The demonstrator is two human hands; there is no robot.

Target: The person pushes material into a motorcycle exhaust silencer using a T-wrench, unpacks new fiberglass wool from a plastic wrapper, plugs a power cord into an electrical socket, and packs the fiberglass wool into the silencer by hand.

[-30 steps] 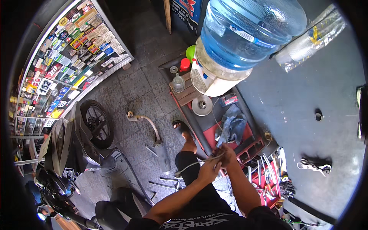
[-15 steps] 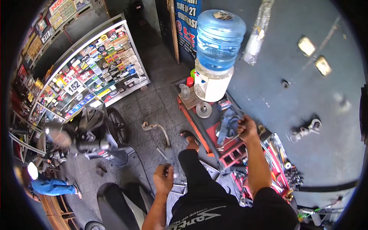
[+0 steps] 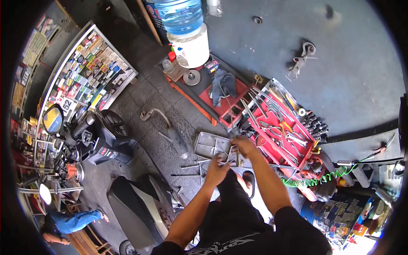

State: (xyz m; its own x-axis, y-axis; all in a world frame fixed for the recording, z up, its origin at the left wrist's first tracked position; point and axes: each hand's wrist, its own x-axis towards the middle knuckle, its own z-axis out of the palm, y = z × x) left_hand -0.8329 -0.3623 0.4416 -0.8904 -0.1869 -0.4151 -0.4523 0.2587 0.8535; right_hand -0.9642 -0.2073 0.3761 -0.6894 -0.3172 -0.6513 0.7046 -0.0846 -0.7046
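Though small and partly hidden, the metal tool point(image 3: 235, 146) looks stiff, light, maybe oily; best gripped on its shaft. Right hand point(image 3: 244, 145) closes round it above the metal tray point(image 3: 208, 144); left hand point(image 3: 217, 169) curled just below, grip unclear.

Red tool tray point(image 3: 293, 146) right, holding silvery wrenches point(image 3: 293, 138). Translucent blue water bottle point(image 3: 180, 17) far, on a white dispenser point(image 3: 193, 49). Grey metal tray point(image 3: 208, 144) on dark grey floor point(image 3: 148, 97); green coiled hose point(image 3: 314, 180) near right.
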